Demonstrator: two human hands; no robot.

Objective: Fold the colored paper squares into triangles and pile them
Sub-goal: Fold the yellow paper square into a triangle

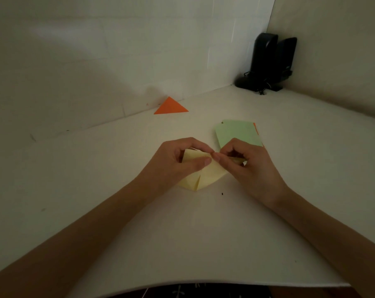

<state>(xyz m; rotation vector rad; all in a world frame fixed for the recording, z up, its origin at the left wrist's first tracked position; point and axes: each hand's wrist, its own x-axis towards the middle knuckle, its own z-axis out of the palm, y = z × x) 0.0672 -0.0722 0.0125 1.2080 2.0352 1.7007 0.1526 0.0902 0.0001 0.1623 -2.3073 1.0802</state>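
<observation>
both hands, left hand (178, 160) and right hand (244, 160), pinched the yellow paper (203, 175) at mid-frame, fingers curled narrow to align its corners. one orange triangle (170, 106) lay apart, upper centre, likely starting the pile.

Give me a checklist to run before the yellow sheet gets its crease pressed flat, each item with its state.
1. Grip: left hand and right hand both pinch the yellow paper: ok.
2. Corners matched: the meeting corners are hidden under the fingers: cannot tell.
3. Paper lying flat as a triangle: it is bowed and part lifted: not ok.
4. Pile spot: the orange triangle lies by the wall with nothing on it: ok.
5. Next sheet to hand: the green sheet lies flat just behind the right hand: ok.
</observation>
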